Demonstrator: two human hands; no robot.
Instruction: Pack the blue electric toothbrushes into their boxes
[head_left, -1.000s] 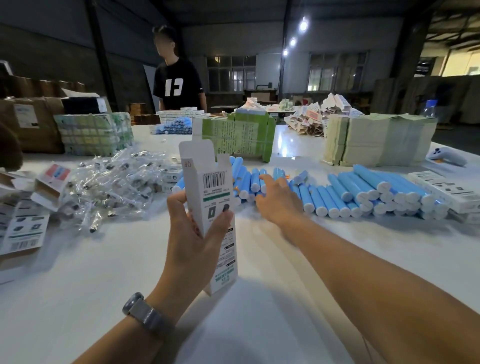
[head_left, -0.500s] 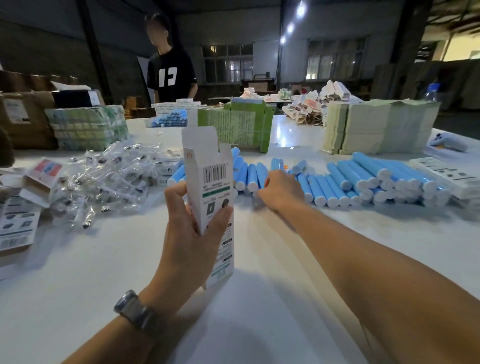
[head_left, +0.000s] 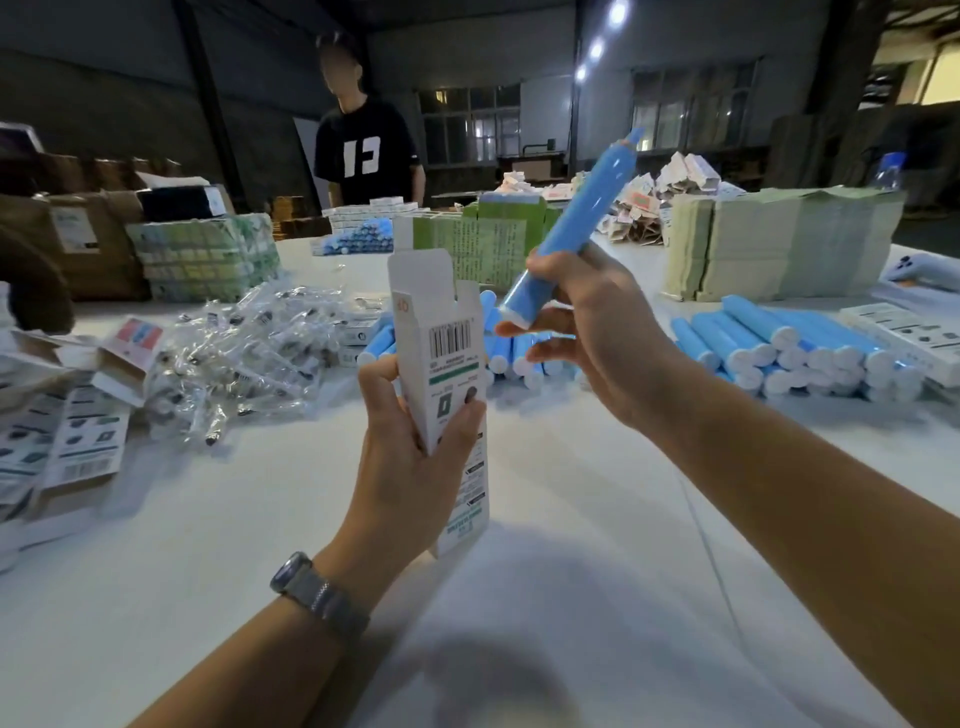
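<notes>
One toothbrush (head_left: 571, 228) tilts up, gripped in the right hand (head_left: 597, 332); left hand (head_left: 410, 462) grips the box (head_left: 441, 364).

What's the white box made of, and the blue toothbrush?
The box in the left hand looks like thin printed cardboard: folded flaps, matte. The toothbrush in the right hand is probably smooth plastic, since it shines.

Box (head_left: 447, 364) lower part hidden behind left hand (head_left: 410, 462); print too small to read. Toothbrush (head_left: 571, 228) tip motion-blurred at 12 o'clock. Flat cartons (head_left: 57, 457) cut off at 9 o'clock edge.
</notes>
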